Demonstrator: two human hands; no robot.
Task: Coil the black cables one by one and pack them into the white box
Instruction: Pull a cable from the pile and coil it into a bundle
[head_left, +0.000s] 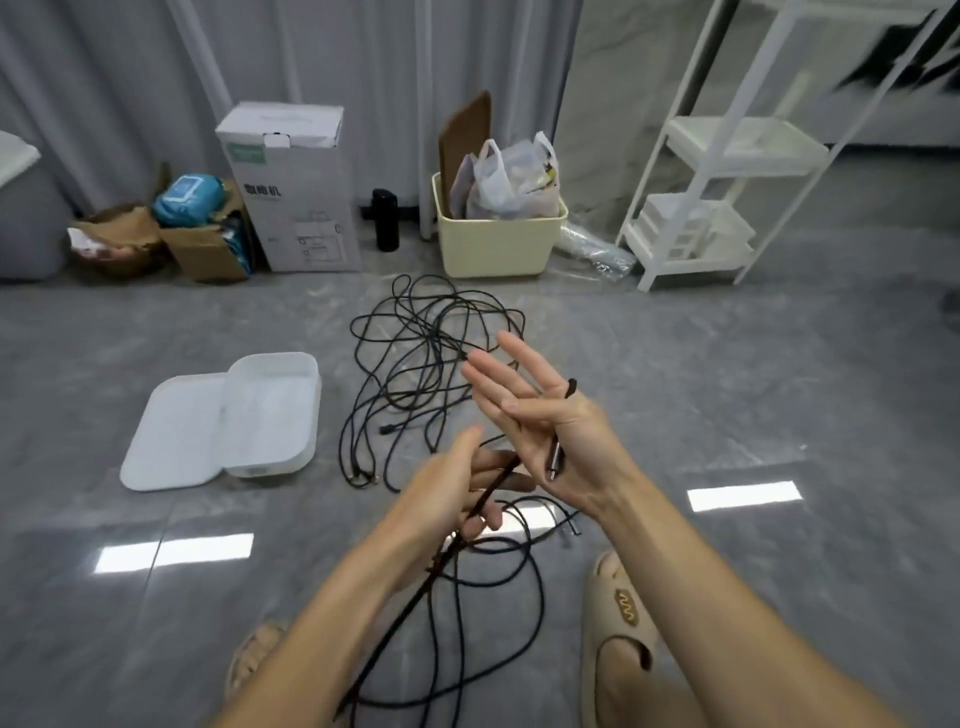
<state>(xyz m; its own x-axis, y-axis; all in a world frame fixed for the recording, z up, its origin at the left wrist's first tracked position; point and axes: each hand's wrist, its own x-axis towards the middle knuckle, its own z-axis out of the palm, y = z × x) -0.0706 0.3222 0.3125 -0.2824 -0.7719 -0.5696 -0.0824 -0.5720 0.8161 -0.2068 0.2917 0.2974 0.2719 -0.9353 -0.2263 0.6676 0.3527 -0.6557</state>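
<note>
Here, left hand (457, 493) grips a black cable (488, 597) mid-length, fingers curled round it. Right hand (540, 415) raised palm-up, fingers straight, thumb pinning the plug end (557, 460). Open white box (249, 415) lies left, beside tangled cables (426, 353).

Both bare forearms reach forward from the bottom edge, converging toward the middle. The right hand (540, 415) is raised with its palm turned toward the camera, fingers straight and spread, pointing up and to the left; the thumb presses a black cable (558, 452) against the palm, its metal plug hanging near the wrist. The left hand (457, 493) sits lower and just left of the right, back toward the camera, fingers curled round a taut length of the same cable, index finger raised.
</note>
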